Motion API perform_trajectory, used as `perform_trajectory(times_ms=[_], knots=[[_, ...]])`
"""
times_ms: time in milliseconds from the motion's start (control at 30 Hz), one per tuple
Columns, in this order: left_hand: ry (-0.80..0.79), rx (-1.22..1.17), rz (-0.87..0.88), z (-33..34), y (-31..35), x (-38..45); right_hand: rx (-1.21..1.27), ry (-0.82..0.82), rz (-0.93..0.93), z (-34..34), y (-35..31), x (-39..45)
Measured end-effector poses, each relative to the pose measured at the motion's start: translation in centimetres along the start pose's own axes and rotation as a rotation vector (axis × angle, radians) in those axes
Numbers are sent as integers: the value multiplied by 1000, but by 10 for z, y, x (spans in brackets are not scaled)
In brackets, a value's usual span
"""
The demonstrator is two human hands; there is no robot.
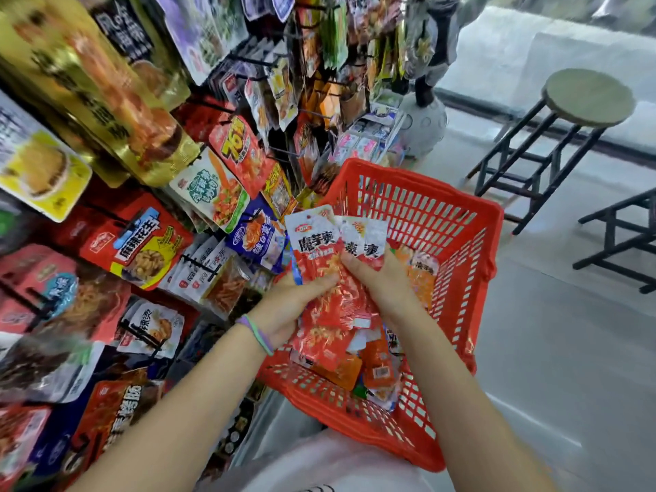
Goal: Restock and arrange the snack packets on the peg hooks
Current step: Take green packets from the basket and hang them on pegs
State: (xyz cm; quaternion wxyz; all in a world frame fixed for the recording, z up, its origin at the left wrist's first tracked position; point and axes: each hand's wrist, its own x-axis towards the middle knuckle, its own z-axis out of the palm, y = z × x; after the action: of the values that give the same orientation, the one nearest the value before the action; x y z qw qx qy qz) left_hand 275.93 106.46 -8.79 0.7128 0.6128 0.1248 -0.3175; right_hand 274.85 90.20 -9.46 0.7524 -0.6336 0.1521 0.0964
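Note:
A fanned bunch of red and white snack packets (321,248) is held over the red plastic basket (426,207). My left hand (291,307), with a purple and green band on its wrist, grips the bunch from the left, thumb across the front. My right hand (383,278) pinches the right side of the same bunch. More orange and red packets (376,371) lie loose in the basket's bottom. The peg hook rack (198,257) full of hanging packets fills the left half of the view.
A round-topped stool (585,97) with a dark metal frame stands on the grey floor at the right, and part of a second dark frame (624,239) shows beyond it. A pale round vase-like object (426,126) stands behind the basket.

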Motion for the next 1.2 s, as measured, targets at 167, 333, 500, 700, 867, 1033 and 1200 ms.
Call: perform_trajectory(times_ms=[167,333,500,700,867,1033,1200], knots=[[67,-94,41,-6,-5,1,-179,-53,48,6,7,-3],[145,-279,-7,-16,-9,1,-213,-121,9,10,16,6],[0,-376,-49,-25,-18,-5,-139,-109,3,17,14,14],[33,-252,-6,-39,-23,-11,-101,-142,60,18,15,26],[261,-189,92,-48,-23,-14,-99,-135,36,15,9,28],[348,-304,137,-56,-25,-15,-10,-79,110,-3,16,39],[366,-374,127,-54,-29,-14,117,-179,206,-1,22,35]])
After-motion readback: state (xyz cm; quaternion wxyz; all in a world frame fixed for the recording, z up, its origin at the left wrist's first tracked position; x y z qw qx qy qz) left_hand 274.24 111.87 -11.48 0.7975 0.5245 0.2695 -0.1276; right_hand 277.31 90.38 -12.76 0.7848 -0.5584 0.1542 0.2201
